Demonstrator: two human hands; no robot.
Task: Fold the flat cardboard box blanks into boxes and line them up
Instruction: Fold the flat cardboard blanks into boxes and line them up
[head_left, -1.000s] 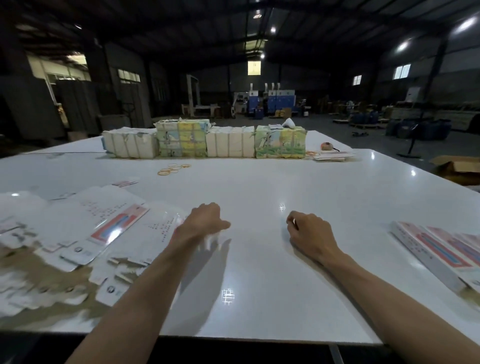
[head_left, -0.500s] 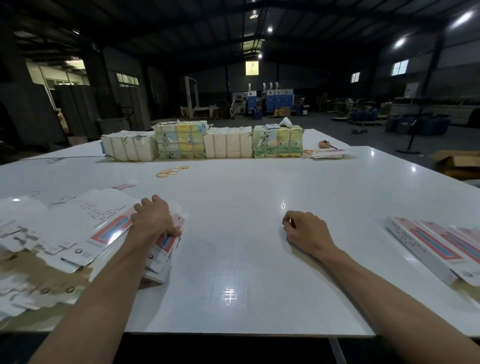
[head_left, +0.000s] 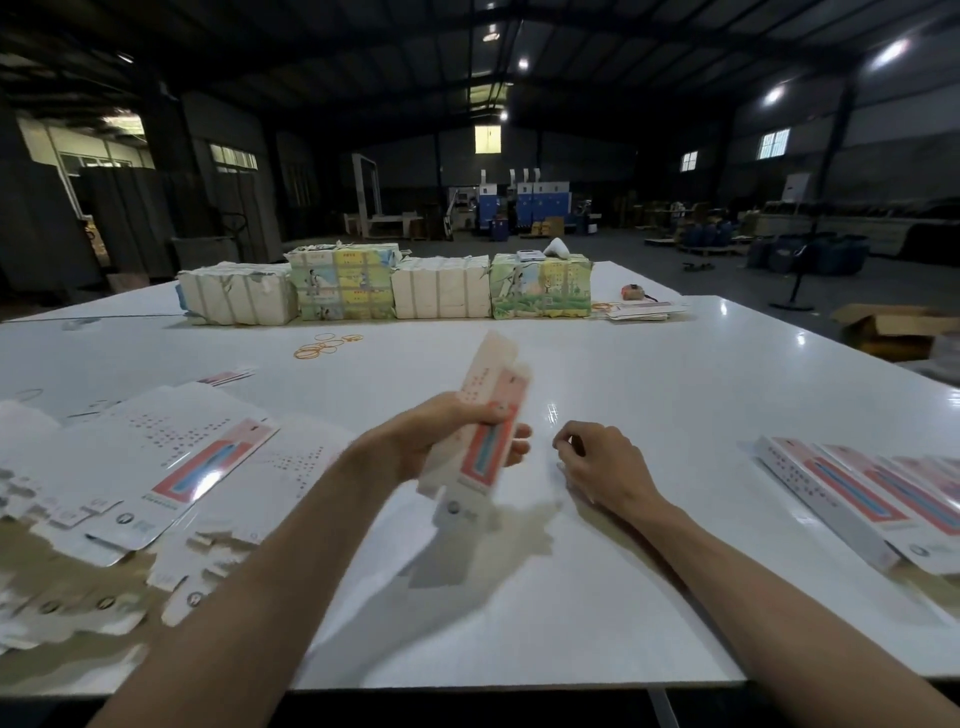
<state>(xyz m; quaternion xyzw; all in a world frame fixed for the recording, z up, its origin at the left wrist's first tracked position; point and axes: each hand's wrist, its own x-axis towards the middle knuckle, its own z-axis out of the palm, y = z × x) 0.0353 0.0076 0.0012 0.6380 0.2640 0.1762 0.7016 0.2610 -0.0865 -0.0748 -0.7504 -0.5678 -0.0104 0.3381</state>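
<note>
- Your left hand (head_left: 441, 436) went from the middle of the surface (head_left: 675, 415) out to the pile of flat blanks (head_left: 156, 467) on your left. It's now back near the middle, raised off the surface.
- It held nothing a second ago; now fingers and thumb grip one blank (head_left: 491, 431).
- That blank is off the pile and up in the air, tilted, red stripe toward you, motion-blurred, near your right hand (head_left: 602, 467).
</note>
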